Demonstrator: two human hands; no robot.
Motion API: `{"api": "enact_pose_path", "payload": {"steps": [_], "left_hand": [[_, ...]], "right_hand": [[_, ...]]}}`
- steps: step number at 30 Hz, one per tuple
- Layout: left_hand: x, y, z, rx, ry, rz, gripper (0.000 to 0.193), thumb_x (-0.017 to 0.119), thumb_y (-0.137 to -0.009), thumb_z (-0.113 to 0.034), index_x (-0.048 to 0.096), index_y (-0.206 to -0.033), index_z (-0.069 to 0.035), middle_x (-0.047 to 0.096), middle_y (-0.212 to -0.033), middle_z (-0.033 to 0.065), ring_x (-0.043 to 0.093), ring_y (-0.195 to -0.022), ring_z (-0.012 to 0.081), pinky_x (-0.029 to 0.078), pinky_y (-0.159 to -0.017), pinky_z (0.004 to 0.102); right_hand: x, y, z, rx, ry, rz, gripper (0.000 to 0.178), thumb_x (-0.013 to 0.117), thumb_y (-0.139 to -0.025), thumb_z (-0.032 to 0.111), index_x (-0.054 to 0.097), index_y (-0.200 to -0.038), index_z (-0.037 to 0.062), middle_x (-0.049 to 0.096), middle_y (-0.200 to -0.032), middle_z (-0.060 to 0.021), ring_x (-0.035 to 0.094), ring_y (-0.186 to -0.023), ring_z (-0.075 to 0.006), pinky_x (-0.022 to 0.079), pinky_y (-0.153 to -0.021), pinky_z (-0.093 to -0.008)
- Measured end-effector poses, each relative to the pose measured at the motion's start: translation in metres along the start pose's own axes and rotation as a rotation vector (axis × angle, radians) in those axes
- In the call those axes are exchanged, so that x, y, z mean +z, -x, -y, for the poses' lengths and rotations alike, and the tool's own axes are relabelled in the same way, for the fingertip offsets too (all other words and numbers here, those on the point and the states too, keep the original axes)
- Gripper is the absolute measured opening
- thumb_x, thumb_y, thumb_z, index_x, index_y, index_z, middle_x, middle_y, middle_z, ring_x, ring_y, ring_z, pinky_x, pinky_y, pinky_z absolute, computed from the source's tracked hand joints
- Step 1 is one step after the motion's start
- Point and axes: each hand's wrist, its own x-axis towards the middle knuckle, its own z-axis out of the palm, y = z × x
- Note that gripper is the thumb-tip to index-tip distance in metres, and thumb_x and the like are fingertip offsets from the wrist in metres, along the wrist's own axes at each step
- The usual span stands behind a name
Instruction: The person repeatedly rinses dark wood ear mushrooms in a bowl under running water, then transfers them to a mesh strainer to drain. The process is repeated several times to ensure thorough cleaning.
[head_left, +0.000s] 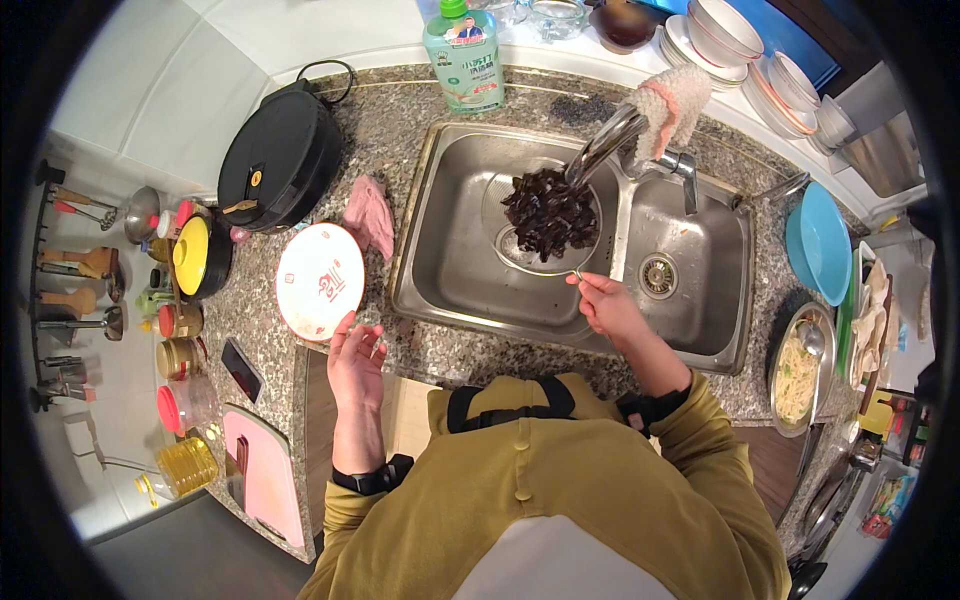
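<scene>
In the larger sink basin (455,270), dark, ruffled pieces that look like wood ear mushrooms (548,212) fill a round mesh strainer (514,252). My right hand (608,308) is closed on the strainer's thin wire handle, at the basin's near side. A white plate (318,282) with an orange-red rim and a red design lies on the counter left of the sink. My left hand (357,358) is at the plate's near edge, palm up, fingers loosely apart and nothing in them. Whether a fingertip touches the rim, I cannot tell. The tap (608,145) reaches over the strainer.
A pink cloth (370,215) and a black round appliance (280,160) are beside the plate. A green bottle (465,60) stands behind the sink. At right are a blue basin (818,243) and a metal bowl of pale shreds (798,370). A phone (241,369) lies left.
</scene>
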Motion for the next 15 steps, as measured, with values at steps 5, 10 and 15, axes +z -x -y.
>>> {"api": "enact_pose_path", "payload": {"steps": [5, 10, 15], "left_hand": [[0.001, -0.001, 0.001, -0.015, 0.012, -0.010, 0.036, 0.055, -0.093, -0.007, 0.050, -0.128, -0.005, 0.062, -0.095, 0.0040, 0.064, -0.089, 0.0171, 0.052, -0.068, 0.0287], [-0.001, -0.002, -0.001, 0.007, -0.006, -0.002, 0.036, 0.056, -0.093, -0.008, 0.050, -0.128, -0.006, 0.062, -0.095, 0.0034, 0.064, -0.089, 0.0166, 0.052, -0.068, 0.0287], [-0.001, -0.003, -0.001, 0.006, -0.040, 0.002, 0.035, 0.055, -0.094, -0.009, 0.050, -0.128, -0.005, 0.062, -0.095, 0.0040, 0.064, -0.088, 0.0162, 0.052, -0.069, 0.0283]], "right_hand": [[-0.007, -0.008, -0.003, -0.035, 0.055, -0.030, 0.028, 0.047, -0.102, 0.021, 0.058, -0.123, 0.0069, 0.044, -0.059, 0.0027, 0.034, -0.043, -0.0052, 0.027, -0.039, -0.0230], [-0.011, -0.015, -0.005, -0.061, 0.055, -0.062, 0.027, 0.047, -0.102, 0.022, 0.059, -0.121, 0.0075, 0.045, -0.060, 0.0027, 0.033, -0.043, -0.0049, 0.027, -0.039, -0.0229], [-0.008, -0.012, 0.005, -0.019, 0.101, -0.069, 0.025, 0.046, -0.102, 0.019, 0.060, -0.120, 0.0082, 0.046, -0.061, 0.0030, 0.032, -0.042, -0.0047, 0.025, -0.038, -0.0225]]}}
